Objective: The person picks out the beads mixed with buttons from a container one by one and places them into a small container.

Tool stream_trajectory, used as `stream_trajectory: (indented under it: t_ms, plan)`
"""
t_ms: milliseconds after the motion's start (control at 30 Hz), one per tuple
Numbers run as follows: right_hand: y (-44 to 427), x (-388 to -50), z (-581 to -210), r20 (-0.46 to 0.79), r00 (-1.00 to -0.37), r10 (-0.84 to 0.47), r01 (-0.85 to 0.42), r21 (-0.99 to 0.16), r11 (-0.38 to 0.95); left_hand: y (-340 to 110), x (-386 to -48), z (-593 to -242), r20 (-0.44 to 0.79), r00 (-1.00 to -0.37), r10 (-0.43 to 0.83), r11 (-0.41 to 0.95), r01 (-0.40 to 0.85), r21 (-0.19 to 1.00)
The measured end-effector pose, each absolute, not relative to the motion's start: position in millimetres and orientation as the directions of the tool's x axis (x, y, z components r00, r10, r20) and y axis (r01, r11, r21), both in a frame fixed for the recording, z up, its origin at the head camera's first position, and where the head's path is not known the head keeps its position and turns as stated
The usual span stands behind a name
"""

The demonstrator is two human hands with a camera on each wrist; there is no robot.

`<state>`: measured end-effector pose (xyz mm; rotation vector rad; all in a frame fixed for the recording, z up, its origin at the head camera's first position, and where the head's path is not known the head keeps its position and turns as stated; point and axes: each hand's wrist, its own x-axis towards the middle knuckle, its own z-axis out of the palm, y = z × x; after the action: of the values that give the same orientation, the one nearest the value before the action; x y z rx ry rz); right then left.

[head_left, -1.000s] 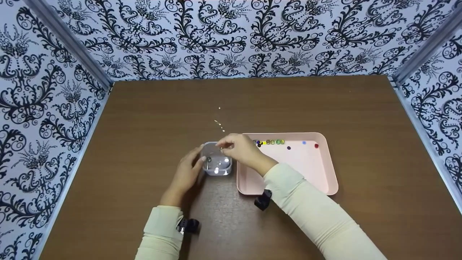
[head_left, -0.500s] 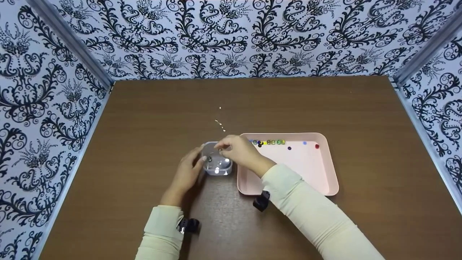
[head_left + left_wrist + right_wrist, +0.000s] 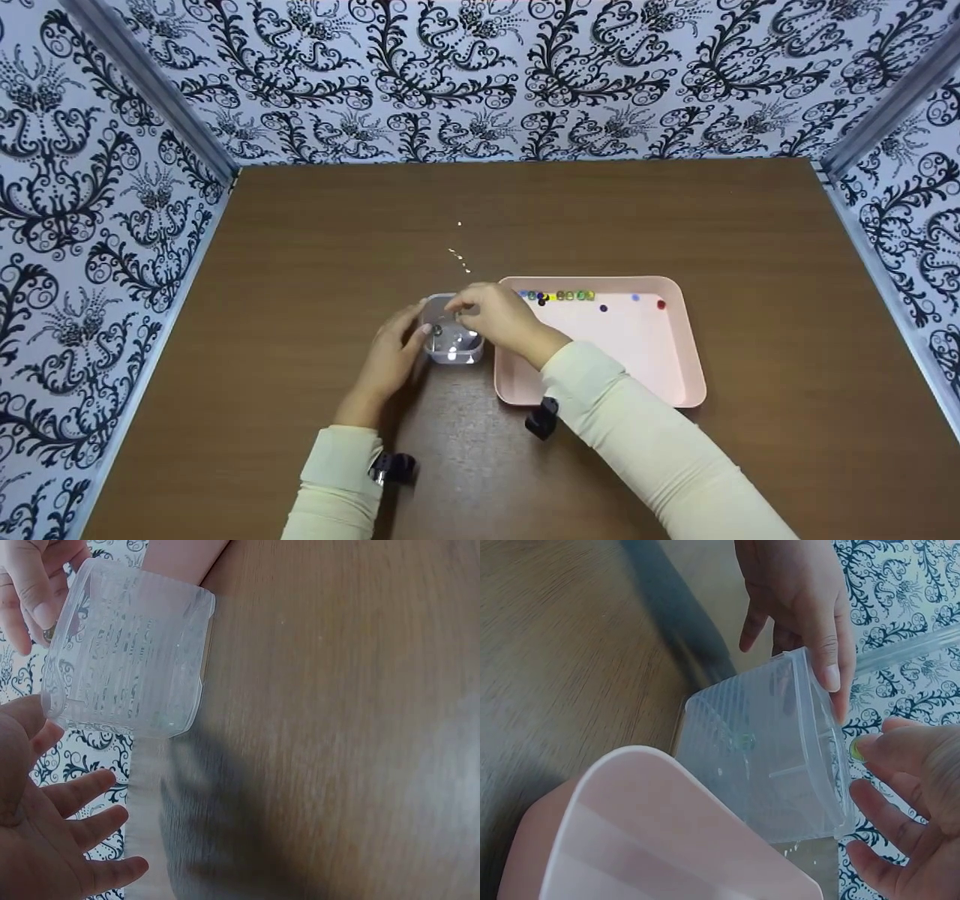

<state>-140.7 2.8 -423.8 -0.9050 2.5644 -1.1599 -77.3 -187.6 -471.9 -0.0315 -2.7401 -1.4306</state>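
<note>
A clear plastic container (image 3: 454,357) stands left of the pink tray (image 3: 600,397). My left hand (image 3: 388,356) holds its left rim with thumb and forefinger, the other fingers spread in the left wrist view. Over the opening, my right hand (image 3: 499,315) pinches a small yellow-green marble (image 3: 856,749) between thumb and fingertip. A greenish marble (image 3: 744,741) shows through the container's wall. Along the tray's back edge lie several marbles, among them a green one (image 3: 580,295); a dark one (image 3: 603,308), a blue one (image 3: 635,298) and a red one (image 3: 661,304) sit apart.
The brown table (image 3: 300,247) has patterned panels (image 3: 480,82) behind it and at both sides. Small bright specks (image 3: 459,257) show on the table behind the container. A black wrist camera (image 3: 541,418) hangs near the tray's front left edge.
My right hand has shifted very slightly left over the container, its pinch unchanged. My left hand and the container have stayed in place.
</note>
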Motion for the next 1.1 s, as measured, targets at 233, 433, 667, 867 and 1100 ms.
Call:
stream_trajectory:
  t_ms: [233, 433, 667, 867, 1100]
  plan:
    - [0.8, -141.3, -427.1, 0.120, -0.780, -0.614, -0.508, -0.695, 0.509, -187.9, -77.0, -472.3, 0.059, -0.998, -0.004, 0.576, 0.046, 0.816]
    - [0.0, -141.0, -427.0, 0.085, -0.790, -0.607, -0.483, -0.696, 0.531, -187.4, -76.7, -471.6, 0.058, -0.998, -0.006, 0.577, 0.044, 0.816]
    - [1.0, -139.7, -425.1, 0.076, -0.790, -0.608, -0.484, -0.686, 0.543, -187.4, -76.6, -471.1, 0.041, -0.999, -0.009, 0.573, 0.029, 0.819]
    - [2.7, -140.3, -425.4, 0.089, -0.778, -0.621, -0.512, -0.664, 0.546, -187.8, -76.3, -471.2, 0.056, -0.998, 0.001, 0.579, 0.046, 0.814]
    - [4.8, -140.9, -423.9, 0.058, -0.781, -0.621, -0.506, -0.642, 0.576, -186.9, -76.6, -468.3, 0.022, -1.000, -0.010, 0.586, 0.012, 0.810]
